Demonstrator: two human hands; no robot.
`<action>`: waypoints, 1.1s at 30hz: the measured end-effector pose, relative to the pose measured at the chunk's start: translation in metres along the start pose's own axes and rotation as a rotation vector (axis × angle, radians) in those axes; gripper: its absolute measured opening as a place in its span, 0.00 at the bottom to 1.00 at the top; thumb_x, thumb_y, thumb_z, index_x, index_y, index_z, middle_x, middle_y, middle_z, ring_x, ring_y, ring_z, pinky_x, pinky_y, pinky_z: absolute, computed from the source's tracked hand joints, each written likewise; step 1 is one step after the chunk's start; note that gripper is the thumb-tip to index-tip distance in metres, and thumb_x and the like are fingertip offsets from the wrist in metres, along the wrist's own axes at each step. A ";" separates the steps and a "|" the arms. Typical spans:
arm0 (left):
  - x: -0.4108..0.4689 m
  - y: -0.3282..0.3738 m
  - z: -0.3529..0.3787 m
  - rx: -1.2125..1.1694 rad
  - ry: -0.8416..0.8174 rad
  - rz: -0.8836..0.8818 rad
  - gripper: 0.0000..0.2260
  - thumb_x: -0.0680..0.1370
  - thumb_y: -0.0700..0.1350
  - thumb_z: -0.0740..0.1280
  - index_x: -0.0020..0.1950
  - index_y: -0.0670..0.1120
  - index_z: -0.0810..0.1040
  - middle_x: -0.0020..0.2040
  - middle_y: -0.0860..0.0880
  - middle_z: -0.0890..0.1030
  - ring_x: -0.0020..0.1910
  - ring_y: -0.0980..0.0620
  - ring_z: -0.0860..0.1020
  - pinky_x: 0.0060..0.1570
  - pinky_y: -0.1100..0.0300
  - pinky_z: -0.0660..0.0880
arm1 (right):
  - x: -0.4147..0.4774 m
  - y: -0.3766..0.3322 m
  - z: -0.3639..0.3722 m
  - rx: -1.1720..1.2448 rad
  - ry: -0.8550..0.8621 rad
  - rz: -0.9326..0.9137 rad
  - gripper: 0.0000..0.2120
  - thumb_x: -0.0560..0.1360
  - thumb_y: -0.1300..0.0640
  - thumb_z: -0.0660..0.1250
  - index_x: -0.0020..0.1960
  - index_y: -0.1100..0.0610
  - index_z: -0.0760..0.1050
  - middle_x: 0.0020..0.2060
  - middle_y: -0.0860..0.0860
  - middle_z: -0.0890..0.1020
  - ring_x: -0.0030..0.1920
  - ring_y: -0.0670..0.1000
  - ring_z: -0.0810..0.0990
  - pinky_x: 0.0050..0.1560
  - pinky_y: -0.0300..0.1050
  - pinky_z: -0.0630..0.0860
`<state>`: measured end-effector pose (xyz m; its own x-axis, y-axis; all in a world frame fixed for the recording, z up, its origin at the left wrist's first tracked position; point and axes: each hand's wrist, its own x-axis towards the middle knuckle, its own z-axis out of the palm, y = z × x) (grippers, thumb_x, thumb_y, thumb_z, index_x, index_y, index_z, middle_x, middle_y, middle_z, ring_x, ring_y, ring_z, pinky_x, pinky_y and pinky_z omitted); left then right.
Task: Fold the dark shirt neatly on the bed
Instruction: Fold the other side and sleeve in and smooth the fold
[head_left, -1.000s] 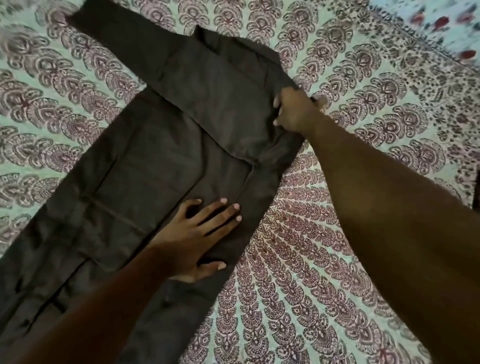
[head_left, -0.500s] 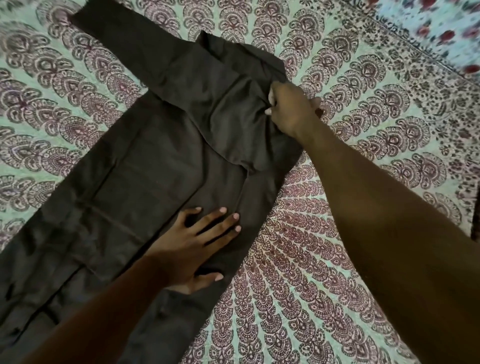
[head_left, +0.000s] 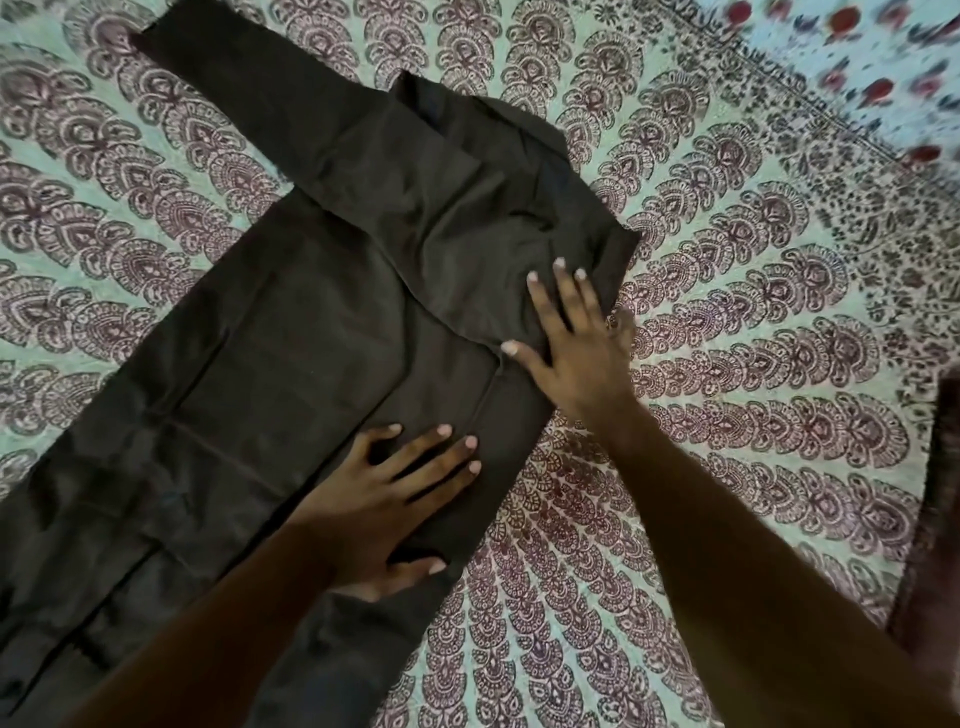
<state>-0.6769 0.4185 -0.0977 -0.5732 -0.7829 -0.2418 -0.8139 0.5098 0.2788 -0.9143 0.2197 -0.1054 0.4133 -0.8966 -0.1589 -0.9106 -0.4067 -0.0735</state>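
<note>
Bedspread (head_left: 727, 467) fills the frame: pale green ground, maroon paisley rows fanning out. Upper right corner shows a different print, pale with red flowers (head_left: 857, 62), blurred.

Dark shirt (head_left: 249, 405) lies flat on the bedspread, running diagonally from the lower left edge of the frame up to centre top. It takes most of the left half. One sleeve (head_left: 218, 78) stretches out straight toward the upper left corner. Right side panel is folded inward over the body; folded edge runs along the shirt's right side from centre to bottom. Collar area (head_left: 467, 119) sits at centre top, bunched, with wrinkles just right of it.

Two bare forearms enter from the bottom edge, one from lower left, one from lower right.

Right hand (head_left: 576, 353): centre of frame, palm down, fingers spread wide, flat on the folded-over upper part of the shirt. Fingertips on cloth, the hand's right edge overlapping the shirt's edge onto the bedspread. Grips nothing.

Left hand (head_left: 395, 499): just below and left of the right hand, palm down, fingers spread, pressed flat on the shirt's mid body near the folded edge. Thumb points toward lower right. Grips nothing.

Hands near each other, not touching.

Dark blurred strip (head_left: 935, 493) at the right edge, cannot tell what it is.
</note>
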 end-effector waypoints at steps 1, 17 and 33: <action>0.000 0.000 0.000 -0.001 0.000 -0.001 0.44 0.75 0.71 0.61 0.85 0.50 0.55 0.86 0.48 0.54 0.83 0.44 0.58 0.70 0.36 0.62 | 0.017 0.008 -0.004 0.005 -0.018 0.019 0.37 0.78 0.25 0.46 0.83 0.37 0.46 0.84 0.47 0.47 0.84 0.53 0.46 0.72 0.78 0.52; 0.001 -0.001 0.000 -0.017 -0.003 0.001 0.44 0.75 0.71 0.61 0.85 0.49 0.57 0.86 0.47 0.55 0.83 0.44 0.59 0.70 0.37 0.63 | 0.109 0.007 -0.063 0.209 -0.053 0.339 0.11 0.77 0.58 0.72 0.59 0.53 0.77 0.65 0.57 0.77 0.70 0.61 0.72 0.70 0.62 0.66; 0.001 -0.001 -0.001 0.003 0.005 0.011 0.43 0.74 0.71 0.61 0.84 0.49 0.60 0.85 0.47 0.57 0.82 0.43 0.61 0.69 0.37 0.62 | 0.010 -0.006 -0.015 0.139 0.214 0.012 0.26 0.83 0.44 0.59 0.75 0.59 0.70 0.74 0.60 0.71 0.71 0.61 0.72 0.69 0.61 0.72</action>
<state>-0.6762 0.4165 -0.0972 -0.5817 -0.7789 -0.2344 -0.8078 0.5195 0.2785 -0.9043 0.2104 -0.0914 0.3792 -0.9240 0.0499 -0.9004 -0.3809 -0.2101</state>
